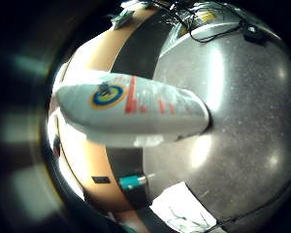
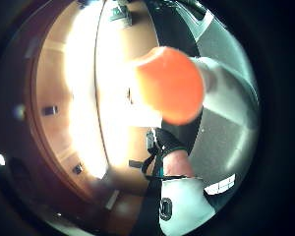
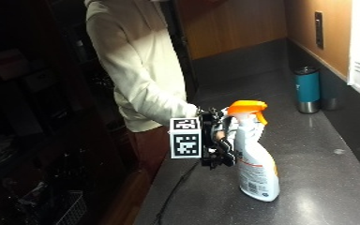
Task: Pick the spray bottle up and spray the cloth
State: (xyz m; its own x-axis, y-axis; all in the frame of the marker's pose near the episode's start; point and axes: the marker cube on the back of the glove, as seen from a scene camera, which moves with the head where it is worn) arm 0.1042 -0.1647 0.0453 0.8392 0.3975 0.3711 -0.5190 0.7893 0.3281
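A: Where's the spray bottle [image 3: 255, 159]?

B: Upright on the dark tabletop [image 3: 330, 187], its base down, right in front of the gloved right hand [image 3: 217, 140]. The hand is at the bottle's neck, just under the orange trigger head [image 3: 247, 108].

A: Are the fingers round it?

B: They look curled at the neck, but the outside view does not settle whether they close on it, so I cannot tell. The palm views show the white body [image 1: 136, 109] and the orange head [image 2: 169, 83] close against the palm.

A: And the cloth?

B: A white cloth [image 1: 182, 208] lies on the tabletop, beyond the bottle's base as seen from the palm. I cannot find it from outside.

A: Anything else?

B: A teal tumbler [image 3: 307, 89] stands well beyond the hand, by the wall.
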